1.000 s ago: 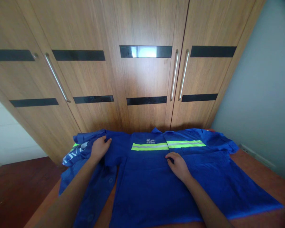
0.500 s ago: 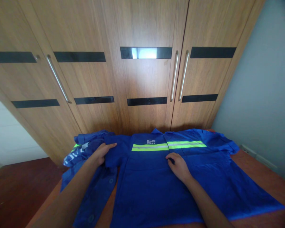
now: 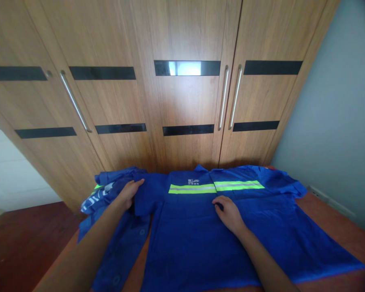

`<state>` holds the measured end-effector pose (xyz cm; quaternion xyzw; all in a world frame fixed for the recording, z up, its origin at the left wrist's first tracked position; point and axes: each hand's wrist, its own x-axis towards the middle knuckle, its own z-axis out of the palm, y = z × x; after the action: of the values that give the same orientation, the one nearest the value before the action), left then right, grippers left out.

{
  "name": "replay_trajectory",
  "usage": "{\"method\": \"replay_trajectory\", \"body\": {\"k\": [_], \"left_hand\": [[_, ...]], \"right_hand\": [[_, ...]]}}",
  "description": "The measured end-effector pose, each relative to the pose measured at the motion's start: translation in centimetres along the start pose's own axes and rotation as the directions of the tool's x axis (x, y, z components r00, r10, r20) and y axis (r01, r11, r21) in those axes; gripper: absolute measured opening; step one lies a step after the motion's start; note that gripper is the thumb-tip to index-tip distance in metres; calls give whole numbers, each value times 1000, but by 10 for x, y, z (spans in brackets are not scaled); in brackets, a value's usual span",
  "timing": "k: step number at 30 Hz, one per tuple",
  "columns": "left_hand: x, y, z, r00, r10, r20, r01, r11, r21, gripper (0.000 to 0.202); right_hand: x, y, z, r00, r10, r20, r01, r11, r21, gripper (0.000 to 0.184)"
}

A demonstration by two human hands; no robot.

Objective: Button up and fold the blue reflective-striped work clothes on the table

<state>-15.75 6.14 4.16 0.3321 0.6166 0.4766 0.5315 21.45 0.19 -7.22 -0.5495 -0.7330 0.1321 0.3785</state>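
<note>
A blue short-sleeved work shirt [image 3: 188, 239] lies spread out, with yellow-green reflective bands across its chest and a white logo above the left band. At the edge of its left-hand sleeve is my left hand [image 3: 130, 194], closed, thumb on top of the cloth and the other fingers partly hidden. My right hand [image 3: 228, 211] rests on the shirt front just below the bands, near the front opening. Its fingers are curled in, and whatever lies between them is hidden. Under my left forearm is a heap of blue clothing [image 3: 124, 247] with buttons and white lettering.
The shirt lies on a reddish-brown surface [image 3: 319, 217]. Right behind it rises a wooden wardrobe [image 3: 188, 101] with metal handles and black strips. A pale wall [image 3: 331, 121] bounds the right side. Dark red floor [image 3: 33, 239] shows at the lower left.
My left hand has shifted slightly, its thumb drawn back to the left and up along the sleeve edge. My right hand and the shirt body look the same.
</note>
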Motion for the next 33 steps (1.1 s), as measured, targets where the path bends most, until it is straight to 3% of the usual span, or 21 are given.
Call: {"method": "replay_trajectory", "body": {"k": [5,9,13,17,21,27,33], "left_hand": [[-21,-13,-5,997,-7,71,7,1000,7,25],[-45,-27,-14,996,-28,81,19,994,112,41],[-56,-33,-16,994,32,105,-53,979,198,44],[-46,-27,-17,987,118,110,-128,988,84,38],[-28,-20,-14,986,120,117,-119,993,-16,33],[-9,-11,4,992,93,88,-96,995,38,21],[-22,1,30,953,266,147,-287,947,143,29]], "right_hand": [[0,0,0,1000,4,-2,-4,1000,2,26],[0,-1,0,1000,18,14,-18,1000,-1,25],[0,-2,-1,999,30,32,-30,1000,-5,26],[0,-4,-3,999,25,28,-25,1000,-6,26],[-1,-4,-3,999,24,27,-24,1000,-5,26],[0,0,-1,999,21,31,-21,1000,-2,25],[0,-1,-1,1000,21,23,-21,1000,0,26]]}}
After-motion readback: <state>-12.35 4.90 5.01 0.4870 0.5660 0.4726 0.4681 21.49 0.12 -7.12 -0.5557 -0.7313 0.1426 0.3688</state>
